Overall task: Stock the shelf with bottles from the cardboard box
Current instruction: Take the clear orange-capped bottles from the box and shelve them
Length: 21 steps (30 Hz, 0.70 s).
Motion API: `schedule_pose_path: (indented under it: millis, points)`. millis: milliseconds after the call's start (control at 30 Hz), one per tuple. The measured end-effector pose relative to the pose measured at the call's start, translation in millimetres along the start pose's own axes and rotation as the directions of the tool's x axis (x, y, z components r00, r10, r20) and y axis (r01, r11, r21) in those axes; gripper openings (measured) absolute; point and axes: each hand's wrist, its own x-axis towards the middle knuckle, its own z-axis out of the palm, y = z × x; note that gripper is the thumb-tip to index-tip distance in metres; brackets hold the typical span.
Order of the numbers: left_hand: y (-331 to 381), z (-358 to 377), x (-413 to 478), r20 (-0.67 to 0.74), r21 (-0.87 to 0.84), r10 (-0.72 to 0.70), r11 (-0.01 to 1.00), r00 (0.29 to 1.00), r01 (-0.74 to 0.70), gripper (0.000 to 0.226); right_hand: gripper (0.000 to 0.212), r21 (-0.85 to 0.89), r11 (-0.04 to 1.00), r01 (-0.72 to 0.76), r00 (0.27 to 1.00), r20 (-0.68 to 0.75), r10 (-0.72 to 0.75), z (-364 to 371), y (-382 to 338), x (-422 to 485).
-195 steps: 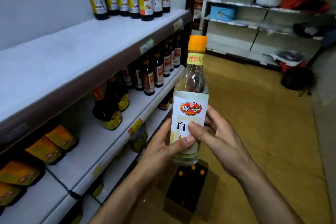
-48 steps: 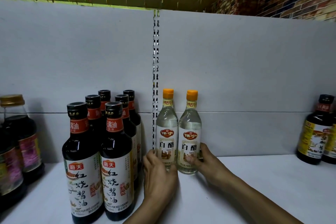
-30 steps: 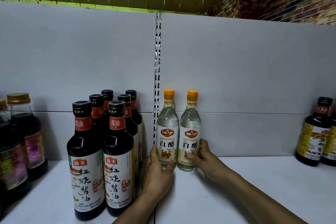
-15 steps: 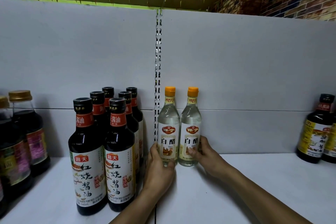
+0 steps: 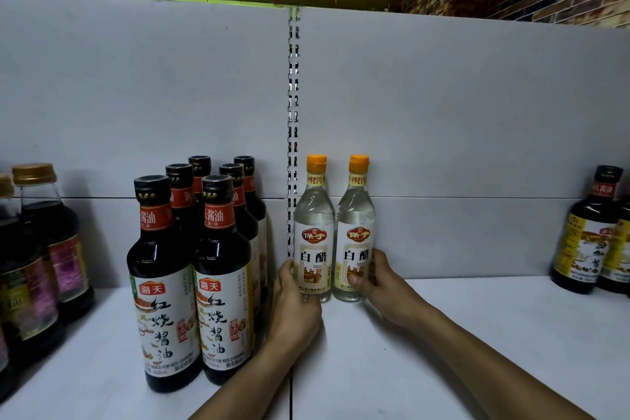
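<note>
Two clear vinegar bottles with orange caps stand upright side by side on the white shelf point(image 5: 477, 334), against the grey back panel. My left hand point(image 5: 295, 303) grips the lower part of the left vinegar bottle point(image 5: 313, 232). My right hand point(image 5: 385, 286) wraps round the base of the right vinegar bottle point(image 5: 356, 232), thumb on its label. The cardboard box is out of view.
A cluster of several dark soy sauce bottles point(image 5: 191, 266) stands just left of my left hand. Larger dark bottles with gold caps point(image 5: 41, 249) sit at the far left. More dark bottles point(image 5: 593, 239) stand at the far right. Bare shelf lies between.
Since 6.5 s ago the bottle held in the aisle now stands on the top shelf beside another. Over the last second both bottles slid slightly back toward the panel; both hands stay on them.
</note>
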Motion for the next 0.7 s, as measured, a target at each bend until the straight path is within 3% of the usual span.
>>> schedule_pose_path:
  millis: [333, 500, 700]
  points:
    - [8, 1, -3, 0.028, -0.039, -0.122, 0.992, 0.992, 0.123, 0.083, 0.065, -0.129, 0.991, -0.034, 0.999, 0.007, 0.035, -7, -18, -19]
    - [15, 13, -16, 0.044, 0.106, -0.123, 0.987, 0.991, 0.118, 0.088, 0.065, -0.167, 0.986, -0.024, 1.000, 0.009, 0.026, -10, -25, -33]
    - [27, 25, -42, 0.183, 0.289, -0.131, 0.955, 0.974, 0.074, 0.096, 0.067, -0.162, 0.986, -0.035, 0.999, 0.010, 0.037, -11, -34, -45]
